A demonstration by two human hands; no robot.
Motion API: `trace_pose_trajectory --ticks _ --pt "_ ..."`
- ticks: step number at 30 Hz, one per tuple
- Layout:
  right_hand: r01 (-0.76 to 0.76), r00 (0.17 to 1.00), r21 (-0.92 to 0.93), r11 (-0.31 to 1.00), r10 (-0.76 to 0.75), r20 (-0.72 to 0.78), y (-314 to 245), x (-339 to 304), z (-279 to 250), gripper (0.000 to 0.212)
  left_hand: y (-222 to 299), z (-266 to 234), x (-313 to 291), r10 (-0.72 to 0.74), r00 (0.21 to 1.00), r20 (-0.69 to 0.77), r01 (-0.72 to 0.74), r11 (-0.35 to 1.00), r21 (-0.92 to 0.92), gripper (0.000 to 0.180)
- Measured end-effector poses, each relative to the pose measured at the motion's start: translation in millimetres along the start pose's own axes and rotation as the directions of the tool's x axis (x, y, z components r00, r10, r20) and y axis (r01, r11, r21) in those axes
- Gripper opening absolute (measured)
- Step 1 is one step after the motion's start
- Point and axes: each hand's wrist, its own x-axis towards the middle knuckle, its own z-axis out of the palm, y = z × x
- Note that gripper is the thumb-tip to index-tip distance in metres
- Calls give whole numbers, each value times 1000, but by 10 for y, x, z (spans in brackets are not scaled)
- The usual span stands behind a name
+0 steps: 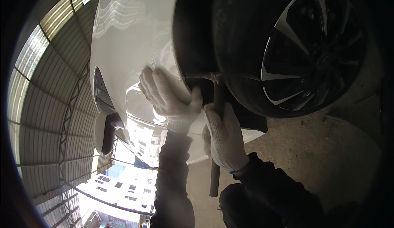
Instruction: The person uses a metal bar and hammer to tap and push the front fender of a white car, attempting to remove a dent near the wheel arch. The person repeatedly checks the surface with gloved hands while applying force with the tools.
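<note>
My left hand (170, 101), in a white knit glove, rests on the white car fender (143, 35) with its fingers out along the panel. Its thumb lies at the edge of the wheel arch. Just to the right, my right hand (225, 137), also gloved, is closed around a dark round bar (214, 178). The bar's lower end sticks out below the hand, and its upper part runs up into the gap beside the tyre (238, 55). What its upper tip touches is too dark to make out.
A dark spoked wheel rim (324, 60) fills the upper right, above a concrete floor (295, 142). A side mirror (106, 133) juts out at the left. Beyond stand a corrugated metal roof (45, 92) and a bright white building (123, 187).
</note>
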Motion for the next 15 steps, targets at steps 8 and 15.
trace_pose_trajectory --ticks 8,15 --pt "-130 983 242 962 157 -94 -162 -57 67 24 -19 70 -15 23 998 -54 -24 1000 -7 93" --pt "-97 986 353 931 138 -92 -168 -121 -72 20 -38 44 -8 26 997 -75 -28 999 -28 91"
